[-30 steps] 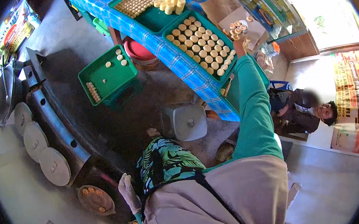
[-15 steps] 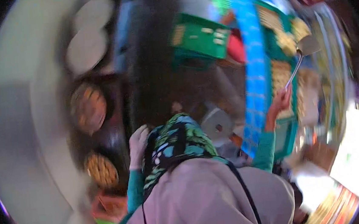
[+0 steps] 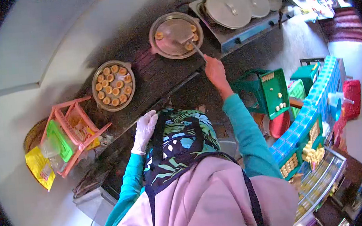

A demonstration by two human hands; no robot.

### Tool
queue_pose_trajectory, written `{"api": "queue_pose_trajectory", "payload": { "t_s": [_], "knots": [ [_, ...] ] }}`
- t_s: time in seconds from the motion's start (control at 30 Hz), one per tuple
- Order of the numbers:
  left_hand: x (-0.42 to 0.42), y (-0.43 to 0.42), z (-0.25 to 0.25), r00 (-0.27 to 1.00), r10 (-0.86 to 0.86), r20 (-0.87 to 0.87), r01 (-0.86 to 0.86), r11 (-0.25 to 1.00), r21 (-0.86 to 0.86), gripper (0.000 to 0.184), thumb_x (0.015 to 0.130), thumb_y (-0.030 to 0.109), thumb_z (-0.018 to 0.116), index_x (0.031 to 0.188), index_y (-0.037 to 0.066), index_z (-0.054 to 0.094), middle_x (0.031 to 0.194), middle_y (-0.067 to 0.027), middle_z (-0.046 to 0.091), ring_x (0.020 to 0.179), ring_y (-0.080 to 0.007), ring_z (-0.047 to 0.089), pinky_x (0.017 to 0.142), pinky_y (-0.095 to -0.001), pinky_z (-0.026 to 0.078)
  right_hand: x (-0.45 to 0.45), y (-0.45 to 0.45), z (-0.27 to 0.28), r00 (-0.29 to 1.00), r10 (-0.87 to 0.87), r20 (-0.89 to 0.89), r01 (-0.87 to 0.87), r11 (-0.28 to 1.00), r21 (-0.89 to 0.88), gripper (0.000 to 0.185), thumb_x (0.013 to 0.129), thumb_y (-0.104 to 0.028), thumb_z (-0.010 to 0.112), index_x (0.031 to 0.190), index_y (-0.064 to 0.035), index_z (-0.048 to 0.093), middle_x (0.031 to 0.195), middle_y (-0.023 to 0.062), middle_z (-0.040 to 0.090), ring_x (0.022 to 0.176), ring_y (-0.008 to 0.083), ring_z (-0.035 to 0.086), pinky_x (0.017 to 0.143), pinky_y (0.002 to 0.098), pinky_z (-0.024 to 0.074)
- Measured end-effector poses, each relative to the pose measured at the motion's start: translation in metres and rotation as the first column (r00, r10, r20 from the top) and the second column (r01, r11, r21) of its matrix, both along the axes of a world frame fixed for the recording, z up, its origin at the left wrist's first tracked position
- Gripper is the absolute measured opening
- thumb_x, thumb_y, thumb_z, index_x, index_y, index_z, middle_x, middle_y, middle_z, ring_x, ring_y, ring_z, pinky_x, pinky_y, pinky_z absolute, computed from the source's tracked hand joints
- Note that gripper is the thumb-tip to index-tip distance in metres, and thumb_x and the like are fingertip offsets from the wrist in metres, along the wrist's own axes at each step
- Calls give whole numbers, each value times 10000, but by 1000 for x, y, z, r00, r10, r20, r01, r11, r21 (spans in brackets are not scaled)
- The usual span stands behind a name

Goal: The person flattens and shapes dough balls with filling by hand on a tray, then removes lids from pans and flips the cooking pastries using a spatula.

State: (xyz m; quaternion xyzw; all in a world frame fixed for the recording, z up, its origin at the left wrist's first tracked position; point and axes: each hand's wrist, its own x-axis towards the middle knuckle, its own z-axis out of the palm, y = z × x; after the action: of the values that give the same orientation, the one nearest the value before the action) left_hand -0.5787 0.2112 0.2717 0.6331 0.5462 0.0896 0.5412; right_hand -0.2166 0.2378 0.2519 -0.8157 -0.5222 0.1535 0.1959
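My right hand [image 3: 215, 72] is bare and wrapped round the handle of a metal spatula [image 3: 197, 48]. The spatula's flat blade is over the round pan [image 3: 171, 50], close to several browned round cakes [image 3: 194, 37] at its right side. My left hand [image 3: 146, 124] wears a pale glove and rests near my apron, its fingers together; nothing shows in them. Beyond it, a second round pan [image 3: 97, 96] holds many browned cakes [image 3: 115, 91].
Metal lids [image 3: 228, 9] lie on a stove [image 3: 243, 36] at the upper right. A pink rack [image 3: 76, 135] stands at left. Green trays [image 3: 274, 89] and a blue-clothed table [image 3: 294, 132] with pale dough pieces [image 3: 313, 153] are at right.
The view has swung from the blue-clothed table round to the pans. My right hand has left the table's trays and moved over the upper pan with the spatula.
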Motion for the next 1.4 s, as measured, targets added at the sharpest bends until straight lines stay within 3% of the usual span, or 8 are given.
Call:
{"api": "queue_pose_trajectory", "payload": {
  "t_s": [0.2, 0.3, 0.8, 0.93, 1.0, 1.1, 1.2, 1.4],
  "knots": [
    [-37, -6, -1, 983, 182, -7, -182, 982, -52, 424, 925, 292, 541, 1165, -53, 602, 1153, -217, 637, 1107, -292, 599, 960, -337, 434, -33, 64, -33, 998, -8, 64, -2, 989, 146, 261, 774, -87, 540, 1011, 1, 600, 915, 235, 649, 843, 429, 621, 759, 527, 499],
    [-46, -2, 0, 979, 203, 0, -203, 978, -40, 443, 928, 306, 539, 1169, -62, 597, 1150, -214, 642, 1101, -279, 604, 957, -334, 436, -50, 64, -31, 999, -46, 16, 47, 995, -93, 275, 768, -87, 546, 1025, -22, 619, 924, 237, 649, 856, 424, 623, 770, 524, 499],
    [-35, 25, -3, 985, 161, 55, -158, 986, -62, 411, 914, 266, 579, 1165, -59, 602, 1079, -182, 674, 1024, -206, 625, 908, -308, 453, -73, 35, -41, 997, -31, -66, 23, 992, -121, 404, 765, -91, 552, 1159, -38, 622, 1063, 181, 647, 988, 375, 604, 877, 464, 485],
    [-39, 33, -6, 972, 226, 67, -220, 971, -89, 405, 905, 234, 603, 1189, -56, 589, 1021, -58, 653, 895, -110, 565, 833, -242, 442, -62, 40, -45, 968, -172, -183, 124, 961, -248, 440, 752, -82, 571, 1190, -53, 606, 1031, 180, 635, 972, 370, 602, 862, 464, 489],
    [-39, 34, -5, 969, 247, 28, -242, 962, -127, 397, 904, 233, 607, 1180, -52, 598, 995, -28, 640, 864, -87, 538, 805, -226, 433, -62, 29, -41, 982, -190, 11, 189, 971, -145, 515, 742, -70, 589, 1256, -82, 558, 949, 170, 606, 921, 366, 609, 804, 470, 501],
    [-35, 36, -1, 981, 189, -42, -192, 975, -110, 412, 918, 264, 567, 1164, -64, 600, 1117, -200, 655, 1063, -241, 612, 944, -327, 438, -57, 20, -28, 995, -97, -26, 96, 995, -35, 583, 732, -72, 603, 1307, -95, 511, 909, 154, 570, 859, 356, 611, 746, 464, 505],
    [-32, 36, -3, 986, 167, 25, -165, 985, -55, 411, 919, 263, 562, 1167, -63, 599, 1134, -211, 647, 1084, -261, 607, 957, -333, 432, -68, 17, -11, 995, -32, 100, 48, 985, -163, 617, 717, -77, 613, 1322, -87, 491, 944, 149, 558, 823, 337, 609, 702, 445, 505],
    [-28, 34, -3, 979, 193, 59, -190, 981, -49, 425, 927, 270, 551, 1177, -72, 590, 1145, -209, 644, 1101, -260, 601, 968, -333, 426, -98, -8, -3, 987, 44, 157, -30, 995, -94, 637, 730, -75, 617, 1343, -89, 446, 966, 152, 550, 788, 317, 614, 665, 429, 520]
  ]
}}
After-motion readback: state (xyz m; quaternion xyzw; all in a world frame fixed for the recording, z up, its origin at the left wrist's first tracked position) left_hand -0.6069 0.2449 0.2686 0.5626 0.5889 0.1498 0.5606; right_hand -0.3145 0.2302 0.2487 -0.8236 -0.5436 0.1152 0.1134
